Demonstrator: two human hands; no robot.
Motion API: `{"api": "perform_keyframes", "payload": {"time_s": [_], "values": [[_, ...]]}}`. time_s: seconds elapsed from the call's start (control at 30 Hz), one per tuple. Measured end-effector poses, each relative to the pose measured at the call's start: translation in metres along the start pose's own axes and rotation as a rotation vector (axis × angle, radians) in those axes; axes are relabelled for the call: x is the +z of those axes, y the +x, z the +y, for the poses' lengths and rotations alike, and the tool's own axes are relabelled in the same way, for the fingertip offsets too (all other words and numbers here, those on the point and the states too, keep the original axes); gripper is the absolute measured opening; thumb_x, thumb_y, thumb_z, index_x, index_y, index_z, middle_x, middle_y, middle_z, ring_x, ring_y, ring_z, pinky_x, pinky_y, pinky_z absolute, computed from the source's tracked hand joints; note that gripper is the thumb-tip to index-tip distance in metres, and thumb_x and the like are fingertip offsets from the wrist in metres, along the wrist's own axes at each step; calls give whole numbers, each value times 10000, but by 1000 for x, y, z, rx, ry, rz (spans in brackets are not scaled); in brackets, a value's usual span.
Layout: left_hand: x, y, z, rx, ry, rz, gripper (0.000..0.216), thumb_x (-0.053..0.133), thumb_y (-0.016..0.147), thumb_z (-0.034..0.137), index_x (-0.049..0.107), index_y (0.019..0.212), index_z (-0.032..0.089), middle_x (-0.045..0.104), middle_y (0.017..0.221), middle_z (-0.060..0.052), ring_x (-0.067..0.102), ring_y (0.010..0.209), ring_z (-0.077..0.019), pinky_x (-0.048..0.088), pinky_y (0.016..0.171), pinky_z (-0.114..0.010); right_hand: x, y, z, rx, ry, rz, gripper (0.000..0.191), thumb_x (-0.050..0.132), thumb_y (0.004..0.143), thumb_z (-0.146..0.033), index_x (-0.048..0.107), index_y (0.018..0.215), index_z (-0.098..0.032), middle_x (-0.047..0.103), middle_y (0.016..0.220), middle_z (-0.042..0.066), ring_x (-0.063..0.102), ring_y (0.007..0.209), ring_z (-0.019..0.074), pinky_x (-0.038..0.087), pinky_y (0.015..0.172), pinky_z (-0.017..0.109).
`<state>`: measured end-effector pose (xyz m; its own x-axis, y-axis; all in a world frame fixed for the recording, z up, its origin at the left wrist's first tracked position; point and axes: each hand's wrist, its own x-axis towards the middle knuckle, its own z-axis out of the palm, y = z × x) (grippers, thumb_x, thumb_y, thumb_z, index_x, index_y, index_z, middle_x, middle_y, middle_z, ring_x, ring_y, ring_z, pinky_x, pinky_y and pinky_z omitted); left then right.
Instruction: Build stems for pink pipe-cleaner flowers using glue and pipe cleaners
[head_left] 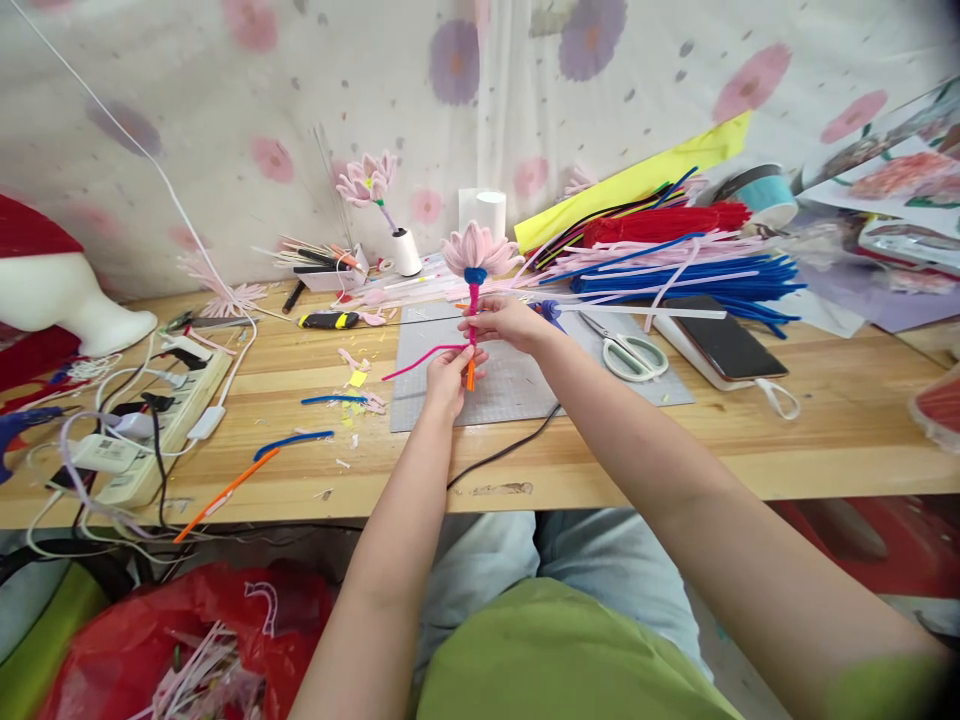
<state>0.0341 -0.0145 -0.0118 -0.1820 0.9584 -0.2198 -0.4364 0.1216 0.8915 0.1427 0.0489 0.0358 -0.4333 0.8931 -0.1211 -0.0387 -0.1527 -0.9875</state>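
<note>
The pipe-cleaner flower (480, 252) is standing upright in the air over the far left part of the grey mat (600, 385), its pale pink petals spreading above a blue centre. The right hand (504, 322) is pinching the flower's stalk just under the bloom, fingers pressing together around the magenta wrapping. The left hand (448, 378) is closing around the lower stalk, where the orange stem (470, 377) is poking out beneath its fingers. A magenta pipe cleaner (420, 360) is trailing from between the two hands out past the mat's left edge.

On the mat's right part a pair of scissors (626, 352) is lying flat. Just beyond the mat's right edge a dark phone (720, 345) is resting on a white case. Behind the mat, to the right, blue pipe cleaners (720, 278) and red pipe cleaners (667, 222) are lying in bundles. Behind the mat to the left, a second flower (367, 182) is standing in a white spool (407, 252), and a black-and-yellow knife (330, 321) is lying near the mat's far left corner. Left of the mat, loose blue (292, 442) and orange (225, 493) strands are lying on the wooden table (825, 430), and well beyond them a power strip (180, 400) is sitting among cables.
</note>
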Motion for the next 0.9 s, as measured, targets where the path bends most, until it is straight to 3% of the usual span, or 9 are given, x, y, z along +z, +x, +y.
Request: {"api": "perform_keyframes", "payload": {"time_s": [0.3,0.57,0.77,0.9], "values": [[0,-2,-4,80,78,-15,212,697,624,215,583,772,115,674,853,-89,651,819,-190,502,647,-267,3,3,-3,-41,-147,162,199,611,714,-59,446,654,-153,629,577,13,596,535,94,501,539,212],[0,2,-9,141,179,2,83,614,679,177,591,741,126,677,801,-71,650,724,-156,470,591,-240,3,9,0,-48,-376,187,234,654,669,-96,435,627,-166,622,590,26,593,518,116,512,545,261],[-5,5,-17,291,434,30,20,589,699,192,601,694,178,660,710,-19,633,682,-134,455,623,-229,6,15,0,1,-704,302,269,700,601,-164,431,595,-177,604,565,33,622,621,168,509,632,310],[-5,5,-16,248,385,49,63,552,733,202,603,736,166,662,745,-43,640,689,-156,469,604,-256,8,15,0,4,-631,295,247,701,609,-194,455,605,-168,616,613,50,620,638,170,507,641,317]]}}
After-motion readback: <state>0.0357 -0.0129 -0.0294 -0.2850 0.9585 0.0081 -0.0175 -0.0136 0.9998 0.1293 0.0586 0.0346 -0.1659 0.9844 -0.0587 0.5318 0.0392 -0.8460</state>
